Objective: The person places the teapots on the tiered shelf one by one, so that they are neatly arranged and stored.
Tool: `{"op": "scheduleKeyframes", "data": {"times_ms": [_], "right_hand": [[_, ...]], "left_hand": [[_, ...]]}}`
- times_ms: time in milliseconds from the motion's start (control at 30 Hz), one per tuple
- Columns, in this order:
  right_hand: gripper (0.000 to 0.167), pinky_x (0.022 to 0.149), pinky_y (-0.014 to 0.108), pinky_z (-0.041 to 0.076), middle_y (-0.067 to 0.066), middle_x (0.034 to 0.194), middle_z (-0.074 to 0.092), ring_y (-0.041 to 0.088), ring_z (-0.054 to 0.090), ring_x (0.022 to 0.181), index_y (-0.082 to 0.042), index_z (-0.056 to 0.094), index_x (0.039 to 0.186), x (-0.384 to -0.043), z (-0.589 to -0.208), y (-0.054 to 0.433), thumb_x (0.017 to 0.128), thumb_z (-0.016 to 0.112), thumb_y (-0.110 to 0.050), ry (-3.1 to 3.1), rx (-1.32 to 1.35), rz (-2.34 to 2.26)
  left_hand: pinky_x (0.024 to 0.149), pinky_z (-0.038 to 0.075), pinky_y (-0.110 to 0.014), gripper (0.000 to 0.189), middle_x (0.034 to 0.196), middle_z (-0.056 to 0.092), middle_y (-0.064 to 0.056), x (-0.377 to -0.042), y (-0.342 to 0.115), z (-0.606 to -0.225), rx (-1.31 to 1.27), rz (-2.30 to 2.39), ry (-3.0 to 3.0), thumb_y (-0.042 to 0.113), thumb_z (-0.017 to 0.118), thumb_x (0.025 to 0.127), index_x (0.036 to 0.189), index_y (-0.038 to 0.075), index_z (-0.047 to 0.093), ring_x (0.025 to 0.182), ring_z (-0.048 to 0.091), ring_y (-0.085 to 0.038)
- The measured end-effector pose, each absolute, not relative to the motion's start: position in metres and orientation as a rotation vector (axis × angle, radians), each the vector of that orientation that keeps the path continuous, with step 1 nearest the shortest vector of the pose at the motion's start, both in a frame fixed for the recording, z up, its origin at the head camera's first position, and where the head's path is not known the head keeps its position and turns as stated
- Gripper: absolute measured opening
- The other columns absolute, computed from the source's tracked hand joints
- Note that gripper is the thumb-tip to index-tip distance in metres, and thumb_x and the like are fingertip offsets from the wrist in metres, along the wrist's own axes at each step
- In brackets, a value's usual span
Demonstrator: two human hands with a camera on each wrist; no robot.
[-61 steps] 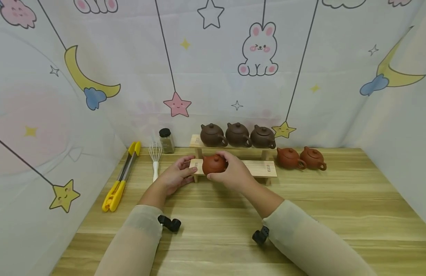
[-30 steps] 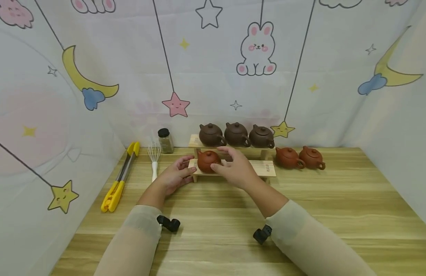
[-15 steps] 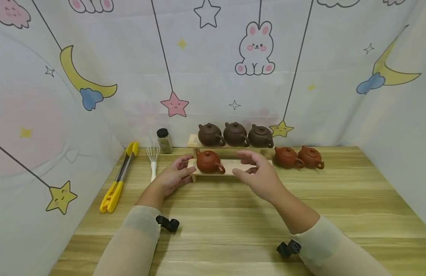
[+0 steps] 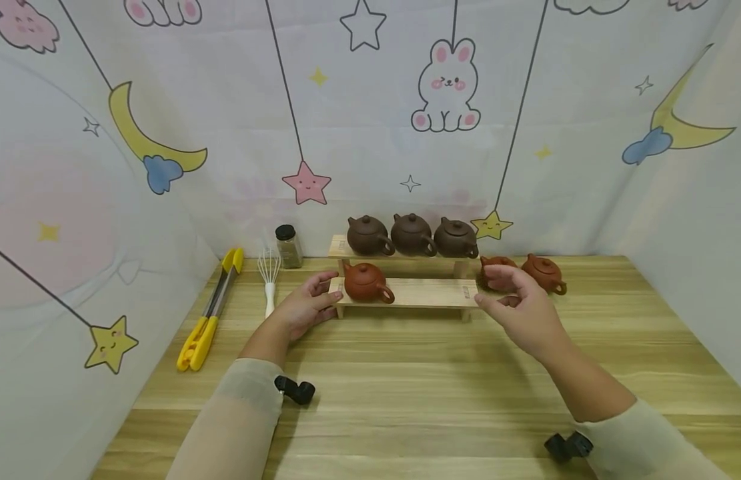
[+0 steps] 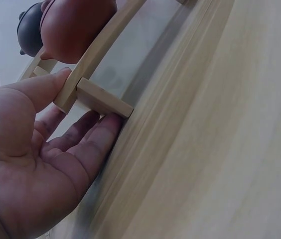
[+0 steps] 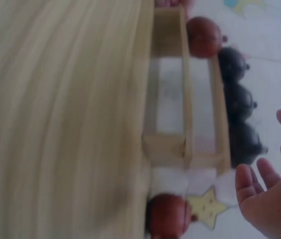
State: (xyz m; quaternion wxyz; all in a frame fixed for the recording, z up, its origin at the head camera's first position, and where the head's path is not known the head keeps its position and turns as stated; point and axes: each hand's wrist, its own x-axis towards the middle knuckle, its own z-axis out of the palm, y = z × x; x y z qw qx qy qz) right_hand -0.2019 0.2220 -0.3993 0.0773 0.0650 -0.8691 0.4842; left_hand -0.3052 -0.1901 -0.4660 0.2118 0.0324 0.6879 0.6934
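My left hand (image 4: 303, 308) holds the left end of a two-tier wooden stand (image 4: 430, 292). In the left wrist view its thumb lies on the lower shelf's end and its fingers reach under, against the leg (image 5: 103, 98). A reddish-brown teapot (image 4: 364, 283) sits at the left of the lower shelf, handle to the right. My right hand (image 4: 529, 317) holds nothing; its thumb and fingers are spread apart near the shelf's right end. It partly covers a second reddish teapot (image 4: 495, 261) on the table. Beside that one stands a third reddish teapot (image 4: 541, 272).
Three dark brown teapots (image 4: 411, 235) line the upper shelf. Left of the stand are a white-handled whisk (image 4: 270, 283), a black-capped jar (image 4: 289, 247) and yellow-tipped tongs (image 4: 211, 310). A printed cloth (image 4: 370, 153) hangs behind the wood-grain table (image 4: 394, 387).
My right hand set the reddish teapot at the lower shelf's left end, let it go and moved right to the teapots on the table. The left hand stays at the stand.
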Motion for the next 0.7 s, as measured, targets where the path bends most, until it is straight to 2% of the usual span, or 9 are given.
{"op": "scheduleKeyframes", "data": {"times_ms": [167,233,300,433,500,600,700], "right_hand": [[0.059,0.082,0.012,0.054,0.014,0.145,0.060,0.007,0.057,0.118,-0.015,0.055,0.153,-0.198,-0.408,0.260,0.103,0.073,-0.040,-2.619,0.103,1.349],[0.060,0.082,0.009,0.051,0.015,0.147,0.059,0.005,0.055,0.119,-0.014,0.055,0.153,-0.197,-0.410,0.275,0.103,0.073,-0.041,-2.621,0.060,1.313],[0.063,0.081,0.008,0.049,0.016,0.149,0.058,0.011,0.056,0.121,-0.013,0.053,0.154,-0.198,-0.411,0.288,0.103,0.072,-0.044,-2.633,0.010,1.273],[0.073,0.079,0.013,0.048,0.021,0.155,0.054,0.036,0.054,0.133,-0.010,0.047,0.158,-0.204,-0.412,0.308,0.102,0.069,-0.052,-2.685,-0.078,1.216],[0.080,0.083,0.021,0.051,0.024,0.160,0.049,0.044,0.051,0.138,-0.008,0.043,0.161,-0.208,-0.412,0.317,0.102,0.067,-0.056,-2.712,-0.119,1.203],[0.086,0.094,0.044,0.056,0.027,0.166,0.040,0.051,0.043,0.146,-0.006,0.035,0.165,-0.217,-0.414,0.327,0.102,0.066,-0.057,-2.730,-0.169,1.221],[0.090,0.103,0.069,0.049,0.029,0.170,0.033,0.056,0.037,0.150,-0.006,0.029,0.168,-0.228,-0.416,0.335,0.103,0.066,-0.056,-2.747,-0.202,1.226]], "left_hand": [[0.127,0.037,-0.059,0.066,0.180,0.015,-0.015,-0.306,-0.189,-0.467,0.090,1.924,1.913,0.011,0.060,0.110,0.168,0.016,0.028,0.159,0.032,-0.034],[0.127,0.037,-0.059,0.066,0.180,0.016,-0.015,-0.305,-0.190,-0.467,0.088,1.924,1.913,0.011,0.059,0.110,0.168,0.016,0.028,0.158,0.032,-0.033],[0.127,0.037,-0.059,0.066,0.180,0.016,-0.015,-0.305,-0.190,-0.467,0.088,1.925,1.915,0.011,0.059,0.111,0.168,0.015,0.027,0.157,0.033,-0.033],[0.128,0.036,-0.059,0.065,0.180,0.016,-0.015,-0.305,-0.192,-0.466,0.087,1.922,1.924,0.011,0.058,0.111,0.168,0.015,0.027,0.157,0.034,-0.034],[0.128,0.036,-0.059,0.065,0.180,0.014,-0.015,-0.305,-0.193,-0.466,0.088,1.918,1.929,0.012,0.058,0.111,0.168,0.015,0.027,0.157,0.034,-0.034],[0.128,0.036,-0.059,0.066,0.180,0.014,-0.015,-0.305,-0.193,-0.467,0.084,1.921,1.925,0.012,0.059,0.111,0.168,0.016,0.027,0.158,0.033,-0.033],[0.128,0.037,-0.059,0.066,0.180,0.015,-0.015,-0.306,-0.192,-0.468,0.084,1.922,1.925,0.013,0.059,0.111,0.168,0.016,0.027,0.157,0.034,-0.033]]}}
